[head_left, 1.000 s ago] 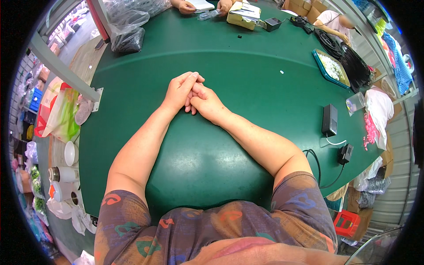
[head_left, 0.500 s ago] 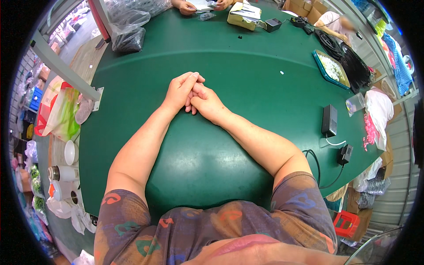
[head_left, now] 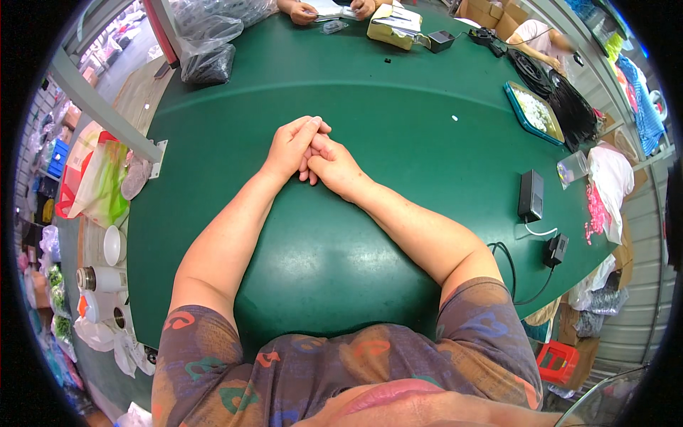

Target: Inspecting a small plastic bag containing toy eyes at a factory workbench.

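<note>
Both my forearms rest on a green table (head_left: 341, 256), and my hands meet near its middle. My left hand (head_left: 290, 146) is closed around the fingers of the right one. My right hand (head_left: 334, 167) is folded against the left, its thumb over the left hand's fingers. Nothing else shows between them, though the inside of the clasp is hidden. A small white piece (head_left: 454, 118) lies on the table beyond my right hand.
Across the table, another person's hands (head_left: 304, 13) hold white papers (head_left: 331, 10). To the right are a tray of white pieces (head_left: 535, 110), a black box-shaped device (head_left: 531, 195) with a cable, and pink pieces (head_left: 595, 212). A metal post (head_left: 107, 107) stands at the left edge.
My hands and arms have stayed in place. At the far side, the other person's hand on the right has shifted slightly, and the papers now spread between both of that person's hands.
</note>
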Available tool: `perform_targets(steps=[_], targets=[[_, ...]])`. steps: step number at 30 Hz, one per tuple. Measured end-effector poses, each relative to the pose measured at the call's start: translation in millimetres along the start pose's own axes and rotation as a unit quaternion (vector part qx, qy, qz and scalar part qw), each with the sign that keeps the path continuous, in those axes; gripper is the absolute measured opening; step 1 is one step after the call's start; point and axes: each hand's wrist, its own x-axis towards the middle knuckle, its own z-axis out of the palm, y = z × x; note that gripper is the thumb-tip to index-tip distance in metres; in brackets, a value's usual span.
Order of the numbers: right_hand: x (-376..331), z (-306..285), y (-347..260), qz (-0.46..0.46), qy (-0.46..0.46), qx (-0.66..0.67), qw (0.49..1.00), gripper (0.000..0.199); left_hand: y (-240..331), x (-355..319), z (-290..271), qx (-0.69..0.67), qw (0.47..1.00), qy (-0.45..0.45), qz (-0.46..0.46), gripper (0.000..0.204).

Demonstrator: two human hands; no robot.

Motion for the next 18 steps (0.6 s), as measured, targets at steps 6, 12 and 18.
perform_targets(steps=[6, 12, 18], targets=[[0.2, 0.2, 0.0, -0.001, 0.001, -0.003, 1.0, 0.024, 0.5, 0.0, 0.0, 0.006, 1.0, 0.0, 0.003, 0.034], [0.4, -0.7, 1.5, -0.003, -0.001, -0.001, 1.0, 0.023, -1.6, 1.0, 0.4, 0.005, 1.0, 0.003, 0.008, 0.034], [-0.5, 0.2, -1.4, -0.002, 0.0, 0.0, 1.0, 0.023, 0.0, 0.2, -0.3, 0.008, 1.0, -0.001, 0.002, 0.035]])
